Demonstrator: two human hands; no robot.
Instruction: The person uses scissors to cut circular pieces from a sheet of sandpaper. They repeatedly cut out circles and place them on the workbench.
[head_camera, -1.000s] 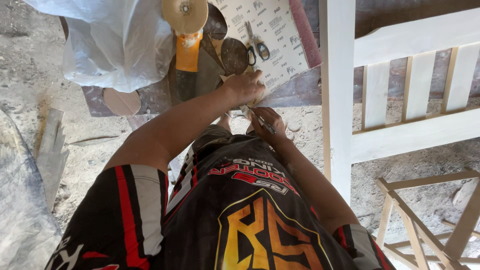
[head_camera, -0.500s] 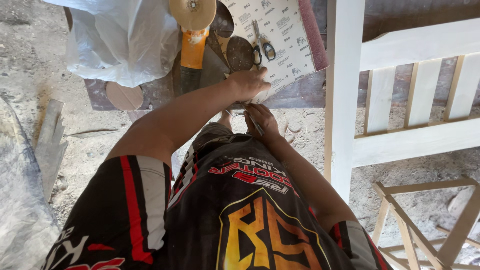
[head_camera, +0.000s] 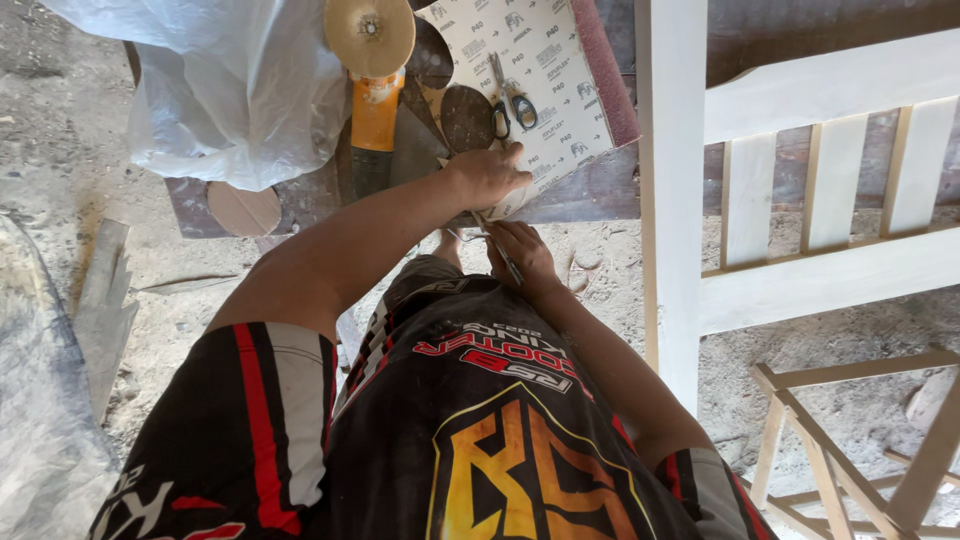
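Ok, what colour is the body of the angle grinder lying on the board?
Orange-yellow, with a dark handle end; the angle grinder shows best in the head view.

The right hand (head_camera: 522, 252) hides most of a thin metal tool (head_camera: 470, 236), its kind unclear.

Scissors (head_camera: 512, 102) on sandpaper sheet (head_camera: 540, 70), grinder (head_camera: 372, 70) left.

Woodworking workshop: angle grinder (head_camera: 372, 90), sandpaper sheet (head_camera: 545, 90), unfinished white furniture frame (head_camera: 670, 180), dusty floor (head_camera: 60, 180).
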